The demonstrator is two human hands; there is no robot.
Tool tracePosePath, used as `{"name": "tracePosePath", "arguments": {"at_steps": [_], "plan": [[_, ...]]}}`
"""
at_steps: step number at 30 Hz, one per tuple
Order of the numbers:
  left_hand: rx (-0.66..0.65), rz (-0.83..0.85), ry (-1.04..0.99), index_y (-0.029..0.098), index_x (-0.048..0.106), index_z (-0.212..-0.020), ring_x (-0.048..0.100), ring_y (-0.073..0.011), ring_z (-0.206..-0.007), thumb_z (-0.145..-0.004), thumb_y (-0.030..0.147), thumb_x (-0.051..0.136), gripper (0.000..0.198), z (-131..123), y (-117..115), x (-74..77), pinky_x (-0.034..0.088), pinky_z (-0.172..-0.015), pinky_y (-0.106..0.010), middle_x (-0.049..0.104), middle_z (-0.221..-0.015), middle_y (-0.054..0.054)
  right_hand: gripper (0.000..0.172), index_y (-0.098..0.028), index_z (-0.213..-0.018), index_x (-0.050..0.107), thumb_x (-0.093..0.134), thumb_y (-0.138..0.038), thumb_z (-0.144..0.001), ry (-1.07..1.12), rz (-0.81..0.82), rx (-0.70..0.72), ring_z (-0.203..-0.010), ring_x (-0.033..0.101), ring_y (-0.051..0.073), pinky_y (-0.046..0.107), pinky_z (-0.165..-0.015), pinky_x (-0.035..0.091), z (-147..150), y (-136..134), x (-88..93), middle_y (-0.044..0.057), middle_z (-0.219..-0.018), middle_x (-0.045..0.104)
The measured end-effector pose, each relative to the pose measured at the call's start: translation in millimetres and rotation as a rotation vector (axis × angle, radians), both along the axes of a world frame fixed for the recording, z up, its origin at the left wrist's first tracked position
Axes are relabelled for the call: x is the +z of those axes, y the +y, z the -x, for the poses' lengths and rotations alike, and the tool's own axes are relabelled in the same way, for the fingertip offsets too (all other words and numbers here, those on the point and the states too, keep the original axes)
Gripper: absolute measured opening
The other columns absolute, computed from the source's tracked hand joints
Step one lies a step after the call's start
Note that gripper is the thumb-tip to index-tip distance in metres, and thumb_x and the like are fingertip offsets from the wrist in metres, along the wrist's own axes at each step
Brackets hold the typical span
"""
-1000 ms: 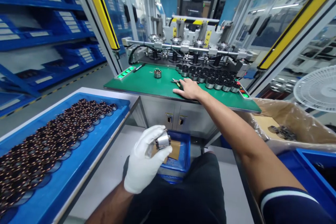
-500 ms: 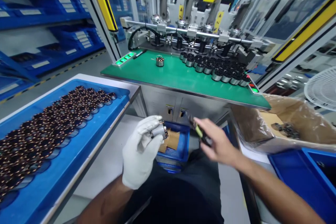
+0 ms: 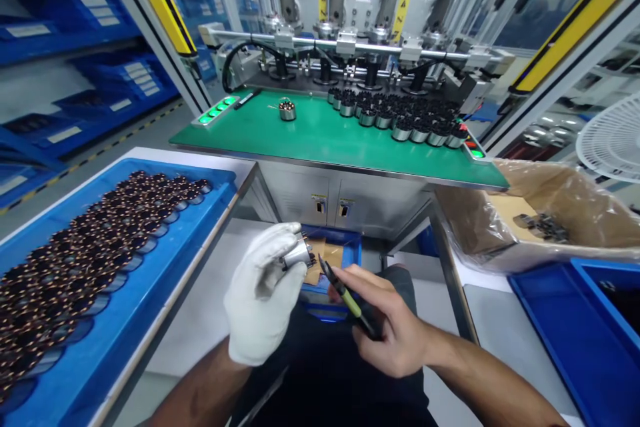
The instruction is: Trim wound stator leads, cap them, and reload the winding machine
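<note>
My left hand (image 3: 263, 290), in a white glove, pinches a motor stator (image 3: 298, 253) with a silver metal body; its pin side faces right. Bare, my right hand (image 3: 393, 320) is wrapped round cutting pliers (image 3: 353, 301) with black and yellow-green handles. Their narrow tips point up and left, close to the right end of the stator; whether they touch it I cannot tell. Another stator (image 3: 287, 111) with copper windings and a loose wire stands on the green mat (image 3: 240, 127). Many stators with black tops (image 3: 400, 119) crowd the mat's right side.
A blue tray (image 3: 165, 300) full of copper-wound stators lies at the left. Behind the mat stands a machine with a metal rail (image 3: 370, 50). To the right are a plastic-lined carton (image 3: 480, 227) and blue bins (image 3: 555, 327). Below my hands is a blue crate (image 3: 353, 247) with cardboard.
My right hand has brought the pliers left and down, with their tips now beside the stator. My left hand keeps its hold on the stator. The head view has shifted slightly.
</note>
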State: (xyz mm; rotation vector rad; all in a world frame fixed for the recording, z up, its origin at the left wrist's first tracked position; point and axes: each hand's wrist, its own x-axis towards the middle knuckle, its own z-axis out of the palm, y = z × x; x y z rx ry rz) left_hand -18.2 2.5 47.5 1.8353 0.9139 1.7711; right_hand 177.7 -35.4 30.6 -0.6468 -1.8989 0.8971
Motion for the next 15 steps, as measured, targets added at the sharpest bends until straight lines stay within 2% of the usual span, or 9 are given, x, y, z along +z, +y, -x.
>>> {"name": "tracePosePath", "arguments": {"at_steps": [4, 11, 15], "plan": [[0.014, 0.004, 0.009, 0.025, 0.065, -0.117, 0.063, -0.0119, -0.119, -0.083, 0.003, 0.066, 0.040, 0.7, -1.3, 0.1, 0.053, -0.101, -0.022, 0.068, -0.124, -0.002, 0.091, -0.022, -0.152, 0.037, 0.051, -0.004, -0.064, 0.008, 0.001, -0.011, -0.078, 0.055, 0.016, 0.029, -0.066, 0.050, 1.3, -0.6, -4.4, 0.006, -0.092, 0.058], [-0.006, 0.024, -0.001, 0.026, 0.065, -0.116, 0.063, -0.0115, -0.118, -0.082, 0.001, 0.066, 0.042, -1.0, 0.6, -0.8, 0.053, -0.101, -0.022, 0.068, -0.124, -0.001, 0.085, -0.021, -0.150, 0.042, 0.050, -0.004, -0.066, -0.014, -0.020, -0.057, -0.073, 0.054, 0.014, 0.025, -0.062, 0.047, -0.4, 1.2, -6.3, 0.004, -0.086, 0.059], [-0.037, 0.044, -0.039, 0.027, 0.065, -0.118, 0.063, -0.0142, -0.120, -0.080, 0.002, 0.069, 0.045, 2.0, 4.7, -6.1, 0.054, -0.102, -0.025, 0.069, -0.124, -0.003, 0.085, -0.025, -0.147, 0.046, 0.050, 0.000, -0.066, 0.007, 0.157, -0.057, -0.071, 0.053, 0.012, 0.023, -0.062, 0.048, -5.3, -2.6, -3.8, 0.003, -0.087, 0.058]]}}
